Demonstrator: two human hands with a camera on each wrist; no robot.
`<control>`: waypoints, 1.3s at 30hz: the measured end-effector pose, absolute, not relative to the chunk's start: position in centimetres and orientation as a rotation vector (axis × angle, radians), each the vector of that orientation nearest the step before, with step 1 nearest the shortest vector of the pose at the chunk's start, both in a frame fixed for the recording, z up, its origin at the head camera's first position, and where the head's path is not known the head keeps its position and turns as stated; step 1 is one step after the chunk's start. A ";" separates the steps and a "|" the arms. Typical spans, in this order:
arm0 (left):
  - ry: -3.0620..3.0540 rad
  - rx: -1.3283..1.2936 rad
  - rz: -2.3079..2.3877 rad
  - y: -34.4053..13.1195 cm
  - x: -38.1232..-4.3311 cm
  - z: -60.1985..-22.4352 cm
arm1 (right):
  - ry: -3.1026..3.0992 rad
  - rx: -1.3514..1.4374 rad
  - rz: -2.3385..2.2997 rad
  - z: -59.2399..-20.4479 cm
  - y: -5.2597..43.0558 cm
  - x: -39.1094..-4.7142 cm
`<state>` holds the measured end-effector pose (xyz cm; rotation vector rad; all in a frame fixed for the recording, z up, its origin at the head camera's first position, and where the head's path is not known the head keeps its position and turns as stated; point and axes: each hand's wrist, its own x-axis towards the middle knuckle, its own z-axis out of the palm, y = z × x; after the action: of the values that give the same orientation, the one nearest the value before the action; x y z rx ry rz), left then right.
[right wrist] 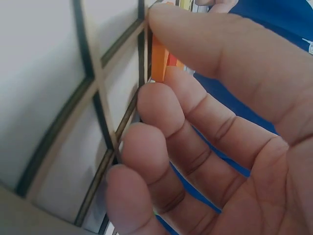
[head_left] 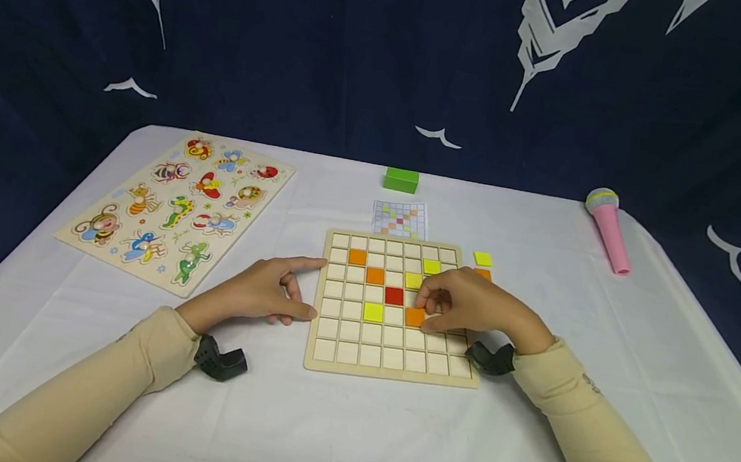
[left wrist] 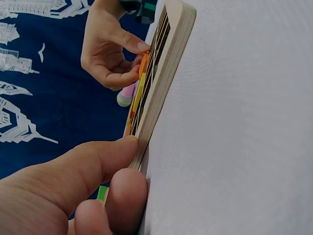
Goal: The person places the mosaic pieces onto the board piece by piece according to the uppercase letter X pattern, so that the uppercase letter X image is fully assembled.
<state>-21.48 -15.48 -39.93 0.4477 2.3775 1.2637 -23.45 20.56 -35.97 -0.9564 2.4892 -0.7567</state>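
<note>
A wooden grid board [head_left: 338,328] lies flat on the table, with orange, yellow and red tiles in some squares. At its left edge is my left hand [head_left: 268,288], the straight index finger and the thumb touching the rim at two spots. My right hand [head_left: 480,304] reaches over the board's right side. Between its thumb and index finger it pinches an orange tile [right wrist: 159,61], low over a square right of the yellow tile [head_left: 373,312]. A red tile [head_left: 394,296] sits near the middle. The hand covers part of the board's right columns.
Right of the board lie a loose yellow tile [head_left: 482,259] and an orange tile [head_left: 483,274], partly hidden. Behind it are a printed pattern card [head_left: 382,217] and a green block [head_left: 401,180]. An insect puzzle board [head_left: 158,215] lies left, a pink toy microphone [head_left: 612,235] right.
</note>
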 end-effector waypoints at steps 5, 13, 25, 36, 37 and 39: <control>2.383 0.454 1.257 -15.5 -21.5 -39.9 | 2.463 -0.946 -0.798 -35.6 20.8 -23.4; 2.381 0.449 1.259 -15.5 -21.5 -40.0 | 2.482 -0.930 -0.863 -34.8 22.5 -24.2; 2.383 0.448 1.248 -15.4 -21.5 -39.9 | 2.555 -0.703 -1.283 -34.8 27.7 -26.2; 2.387 0.456 1.253 -15.4 -21.4 -39.9 | 2.619 -0.473 -1.522 -37.3 30.4 -27.7; 2.386 0.455 1.254 -15.4 -21.5 -39.9 | 2.623 -0.449 -1.525 -37.5 30.5 -27.8; 2.385 0.456 1.256 -15.4 -21.5 -39.9 | 2.638 -0.407 -1.525 -37.8 30.7 -28.0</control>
<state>-21.45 -15.38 -39.93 0.4557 2.3851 1.2564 -28.00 30.73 -37.85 -0.4072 2.6379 -1.5255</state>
